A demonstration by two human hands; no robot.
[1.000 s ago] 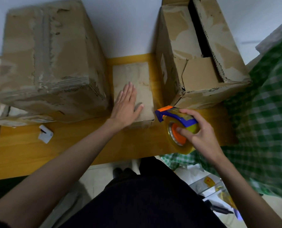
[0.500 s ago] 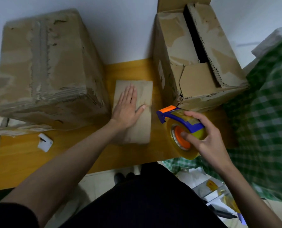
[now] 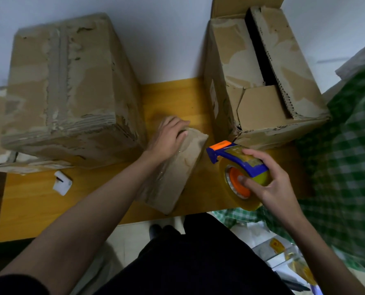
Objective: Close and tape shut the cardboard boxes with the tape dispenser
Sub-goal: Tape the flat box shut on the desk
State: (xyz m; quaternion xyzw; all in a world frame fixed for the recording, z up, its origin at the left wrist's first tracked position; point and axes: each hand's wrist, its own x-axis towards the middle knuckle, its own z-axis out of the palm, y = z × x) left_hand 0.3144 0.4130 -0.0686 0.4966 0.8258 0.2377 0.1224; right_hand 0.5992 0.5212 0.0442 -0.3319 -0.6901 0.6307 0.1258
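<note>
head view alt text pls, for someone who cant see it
A person's left hand grips a small brown cardboard box on a yellow wooden table, while the right hand holds a blue-and-orange tape dispenser. Two large worn cardboard boxes flank them.

left hand (image 3: 169, 139) gripping small box (image 3: 178, 167), right hand (image 3: 272, 184) holding tape dispenser (image 3: 240, 167)

Brown, scuffed pale in patches, is showing on the small cardboard box (image 3: 177, 165); the tape dispenser (image 3: 239, 167) at its three o'clock is flashing blue, orange and yellow-green; green-and-white checked cloth (image 3: 347, 167) is glowing farther right over the honey-yellow table (image 3: 39, 209).
</note>
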